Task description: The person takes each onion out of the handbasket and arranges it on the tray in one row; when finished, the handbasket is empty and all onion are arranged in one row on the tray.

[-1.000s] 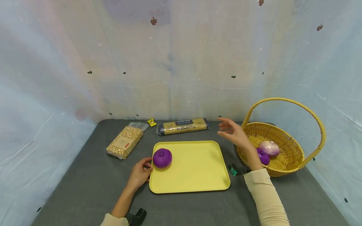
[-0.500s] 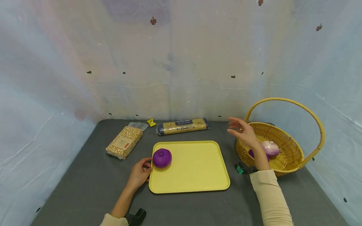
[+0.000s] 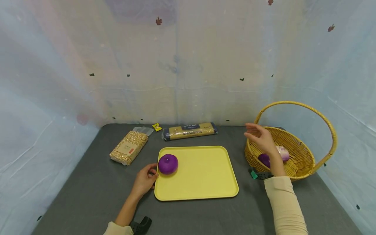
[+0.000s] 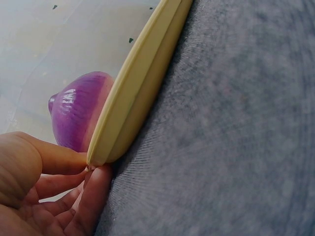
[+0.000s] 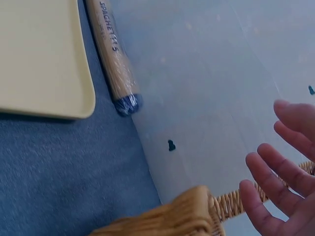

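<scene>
Head view: high, facing forward-down over grey felt worktop [image 3: 88, 195]. Left wrist view: very near flat yellow plastic tray [image 4: 133, 93] edge. Right wrist view: near woven yellow wicker basket [image 5: 172, 216] rim. All share tray.

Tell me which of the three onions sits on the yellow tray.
The solid purple onion by the left hand lies on the tray; the other purple one and the pale one lie in the basket.

The spaghetti packet [image 5: 112, 54] is showing the word "SPAGHETTI" followed by a 5 in dark letters along its tan wrapper. The bag of grains [image 3: 128, 147] is carrying a tan label with a small red mark, too small to read.
</scene>
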A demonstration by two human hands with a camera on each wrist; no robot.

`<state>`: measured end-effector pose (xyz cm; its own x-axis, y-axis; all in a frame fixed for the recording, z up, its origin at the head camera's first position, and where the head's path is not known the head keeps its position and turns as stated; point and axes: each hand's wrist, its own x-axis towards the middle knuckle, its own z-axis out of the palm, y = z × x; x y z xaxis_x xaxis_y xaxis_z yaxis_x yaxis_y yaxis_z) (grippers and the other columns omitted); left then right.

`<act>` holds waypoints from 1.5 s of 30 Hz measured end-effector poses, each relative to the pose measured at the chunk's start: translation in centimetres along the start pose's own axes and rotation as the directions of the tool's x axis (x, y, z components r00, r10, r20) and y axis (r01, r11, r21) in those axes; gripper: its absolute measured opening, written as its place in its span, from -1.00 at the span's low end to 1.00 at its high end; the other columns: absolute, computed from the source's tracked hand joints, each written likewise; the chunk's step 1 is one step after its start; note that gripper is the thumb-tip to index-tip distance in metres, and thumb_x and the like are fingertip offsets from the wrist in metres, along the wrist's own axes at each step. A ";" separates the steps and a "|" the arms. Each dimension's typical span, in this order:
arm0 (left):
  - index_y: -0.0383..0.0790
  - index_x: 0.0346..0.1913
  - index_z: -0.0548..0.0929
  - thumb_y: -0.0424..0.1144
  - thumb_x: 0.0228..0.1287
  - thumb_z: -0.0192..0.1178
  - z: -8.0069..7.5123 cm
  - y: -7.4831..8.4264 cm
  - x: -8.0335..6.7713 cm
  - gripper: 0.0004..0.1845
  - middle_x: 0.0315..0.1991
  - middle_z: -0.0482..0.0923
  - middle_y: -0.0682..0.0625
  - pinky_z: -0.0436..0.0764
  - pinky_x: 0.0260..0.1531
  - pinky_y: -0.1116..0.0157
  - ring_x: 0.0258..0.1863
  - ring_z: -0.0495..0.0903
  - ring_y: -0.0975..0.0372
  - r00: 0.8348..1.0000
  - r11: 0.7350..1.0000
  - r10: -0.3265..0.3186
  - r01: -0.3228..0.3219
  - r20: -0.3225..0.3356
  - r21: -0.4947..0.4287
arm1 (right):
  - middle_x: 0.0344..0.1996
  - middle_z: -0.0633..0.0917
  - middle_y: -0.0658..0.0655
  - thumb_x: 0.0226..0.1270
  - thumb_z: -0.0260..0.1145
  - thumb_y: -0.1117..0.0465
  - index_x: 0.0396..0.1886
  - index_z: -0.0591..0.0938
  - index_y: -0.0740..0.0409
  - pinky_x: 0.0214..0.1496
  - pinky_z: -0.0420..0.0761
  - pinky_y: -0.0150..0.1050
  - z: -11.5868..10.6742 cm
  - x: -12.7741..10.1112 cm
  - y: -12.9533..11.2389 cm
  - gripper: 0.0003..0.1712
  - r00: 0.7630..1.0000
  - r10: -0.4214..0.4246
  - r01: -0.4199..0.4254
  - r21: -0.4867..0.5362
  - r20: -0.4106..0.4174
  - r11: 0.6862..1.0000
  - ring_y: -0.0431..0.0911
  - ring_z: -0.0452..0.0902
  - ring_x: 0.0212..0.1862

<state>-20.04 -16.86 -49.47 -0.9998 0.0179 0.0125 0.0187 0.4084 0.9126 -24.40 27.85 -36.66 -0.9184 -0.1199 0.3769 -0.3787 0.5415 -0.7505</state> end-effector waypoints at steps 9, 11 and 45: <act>-0.33 0.11 0.50 -0.47 0.14 0.19 0.0 -0.1 0.0 -0.58 -0.33 0.46 -0.13 0.55 -0.79 0.29 -0.62 0.44 0.21 1.000 1.000 -0.008 0.008 -0.003 0.008 | 0.00 0.52 0.46 0.28 0.25 0.30 0.17 0.45 0.38 -0.20 0.48 -0.60 -1.3 -0.3 1.6 -0.52 0.997 0.048 -0.049 -0.027 -0.063 0.998 -0.18 0.50 -0.07; -0.33 0.11 0.50 -0.47 0.14 0.19 0.0 -0.1 0.0 -0.58 -0.33 0.47 -0.13 0.55 -0.79 0.30 -0.62 0.44 0.21 1.000 1.000 -0.009 0.009 -0.003 0.008 | 0.01 0.53 0.43 0.27 0.26 0.30 0.17 0.45 0.39 -0.19 0.48 -0.60 -1.5 -0.3 2.4 -0.51 0.996 0.050 -0.051 -0.014 -0.074 0.999 -0.28 0.49 -0.08; -0.32 0.11 0.51 -0.48 0.14 0.19 0.1 -0.2 0.2 -0.59 -0.32 0.47 -0.12 0.56 -0.78 0.30 -0.63 0.44 0.23 1.000 1.000 -0.021 0.021 0.002 0.006 | 0.00 0.54 0.35 0.29 0.26 0.11 0.13 0.48 0.34 -0.15 0.36 -0.69 -4.1 -1.7 8.0 -0.48 0.961 0.139 -0.176 -0.139 -0.238 0.975 -0.52 0.34 -0.13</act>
<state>-20.26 -16.86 -49.72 -0.9999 0.0111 -0.0075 -0.0023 0.4141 0.9102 -25.36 35.77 -41.11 -0.9086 0.1578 0.3868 -0.1919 0.6647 -0.7220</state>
